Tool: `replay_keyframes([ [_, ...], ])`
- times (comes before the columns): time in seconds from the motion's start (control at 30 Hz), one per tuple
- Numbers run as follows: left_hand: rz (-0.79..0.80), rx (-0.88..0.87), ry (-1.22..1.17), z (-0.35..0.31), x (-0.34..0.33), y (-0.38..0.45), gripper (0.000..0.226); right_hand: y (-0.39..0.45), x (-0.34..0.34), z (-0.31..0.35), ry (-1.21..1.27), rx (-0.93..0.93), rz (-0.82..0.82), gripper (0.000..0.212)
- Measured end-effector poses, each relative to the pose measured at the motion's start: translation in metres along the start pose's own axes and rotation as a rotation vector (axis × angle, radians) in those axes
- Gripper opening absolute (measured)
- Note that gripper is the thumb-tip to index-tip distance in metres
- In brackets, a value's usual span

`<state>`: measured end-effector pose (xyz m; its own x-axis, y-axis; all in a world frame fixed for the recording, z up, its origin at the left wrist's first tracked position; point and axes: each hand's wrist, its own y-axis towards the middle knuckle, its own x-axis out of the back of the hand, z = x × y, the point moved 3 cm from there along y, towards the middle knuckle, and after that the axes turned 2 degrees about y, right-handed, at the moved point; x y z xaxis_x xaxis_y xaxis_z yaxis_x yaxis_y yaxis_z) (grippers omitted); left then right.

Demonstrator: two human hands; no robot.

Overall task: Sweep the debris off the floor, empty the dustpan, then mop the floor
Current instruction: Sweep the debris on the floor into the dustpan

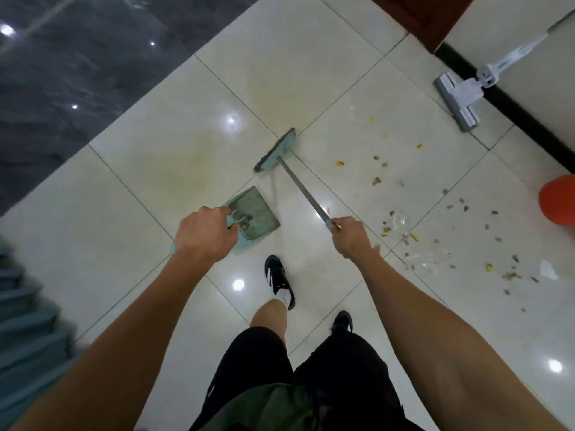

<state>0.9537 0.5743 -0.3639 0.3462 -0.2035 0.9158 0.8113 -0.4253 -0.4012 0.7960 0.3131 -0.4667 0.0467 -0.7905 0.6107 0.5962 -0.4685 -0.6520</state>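
Observation:
My left hand (pixel 203 233) grips the handle of a teal dustpan (pixel 255 213), whose tray hangs over the pale tiled floor in front of me. My right hand (pixel 350 236) holds the end of a broom's metal handle (pixel 303 189); its teal broom head (pixel 275 150) is out ahead near a tile joint. Scattered debris (pixel 401 227), made of seed husks, yellow bits, clear plastic scraps and a white paper scrap, lies on the tiles to the right of the broom. A grey flat mop (pixel 457 99) leans at the far right wall.
A dark skirting strip (pixel 504 98) runs along the right wall, with a red-brown door frame (pixel 426 17) beyond. An orange round object (pixel 560 200) sits at the right edge. Dark polished stone flooring (pixel 77 73) lies to the upper left, teal stairs (pixel 28 321) at lower left.

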Motion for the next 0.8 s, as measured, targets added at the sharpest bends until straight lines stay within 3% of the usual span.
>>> replay_keyframes([
  [0.17,0.002,-0.037,0.005,0.026,0.004,0.028,0.026,0.033,-0.019,0.049,0.013,-0.069,0.018,0.030],
  [0.33,0.003,-0.053,-0.006,0.027,0.005,0.043,0.023,0.035,-0.018,0.044,-0.060,-0.130,0.027,0.029],
  [0.8,0.017,-0.129,0.042,-0.056,-0.003,0.009,0.024,-0.057,0.025,-0.107,-0.135,-0.223,-0.013,0.030],
])
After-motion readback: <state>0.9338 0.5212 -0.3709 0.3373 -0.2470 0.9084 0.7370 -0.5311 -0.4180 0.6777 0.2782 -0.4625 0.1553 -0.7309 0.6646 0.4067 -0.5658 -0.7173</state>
